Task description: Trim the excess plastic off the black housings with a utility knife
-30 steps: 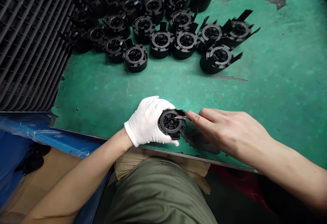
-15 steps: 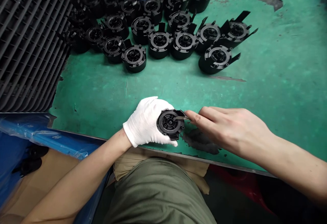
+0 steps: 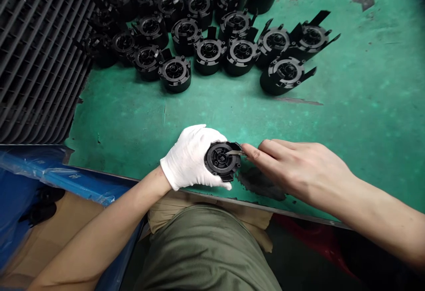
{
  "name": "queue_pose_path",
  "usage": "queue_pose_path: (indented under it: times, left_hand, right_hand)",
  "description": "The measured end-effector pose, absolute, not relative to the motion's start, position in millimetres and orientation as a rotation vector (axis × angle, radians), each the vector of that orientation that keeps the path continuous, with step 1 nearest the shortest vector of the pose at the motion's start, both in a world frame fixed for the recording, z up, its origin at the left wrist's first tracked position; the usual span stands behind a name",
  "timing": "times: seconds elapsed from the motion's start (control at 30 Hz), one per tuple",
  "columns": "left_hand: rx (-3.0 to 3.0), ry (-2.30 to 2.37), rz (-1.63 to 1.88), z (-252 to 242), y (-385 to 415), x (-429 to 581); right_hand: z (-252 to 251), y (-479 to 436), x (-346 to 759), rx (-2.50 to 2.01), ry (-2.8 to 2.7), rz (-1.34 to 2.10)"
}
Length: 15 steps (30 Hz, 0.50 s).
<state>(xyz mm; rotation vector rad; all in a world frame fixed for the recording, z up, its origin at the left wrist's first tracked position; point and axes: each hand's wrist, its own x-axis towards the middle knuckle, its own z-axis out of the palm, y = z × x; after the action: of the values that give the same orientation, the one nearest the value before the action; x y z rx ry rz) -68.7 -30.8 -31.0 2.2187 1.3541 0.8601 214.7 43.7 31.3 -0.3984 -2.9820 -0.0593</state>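
My left hand [image 3: 190,157], in a white glove, is wrapped round a round black plastic part [image 3: 222,161] held just above the near edge of the green table [image 3: 348,101]. My bare right hand [image 3: 299,169] pinches a small metal blade [image 3: 236,152] whose tip lies on the top face of that part. The blade's handle is hidden inside the fingers.
Several more of the same black round parts [image 3: 212,39] stand in rows at the back of the table. A dark slatted grille [image 3: 40,52] covers the left side. A blue-lined cardboard box [image 3: 40,220] sits at the lower left, below the table edge.
Almost nothing: both hands keep their grip and place, with only a slight shift of the camera.
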Motion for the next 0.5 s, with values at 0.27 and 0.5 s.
queue_pose_path:
  times: [0.27, 0.5]
  left_hand:
    - [2.193, 1.357, 0.841, -27, -30, -69]
    - [2.189, 1.356, 0.835, -28, -30, -68]
  right_hand:
    - [34, 62, 215, -0.201, -3.008, -0.122]
    - [23, 55, 227, -0.393, -2.909, -0.030]
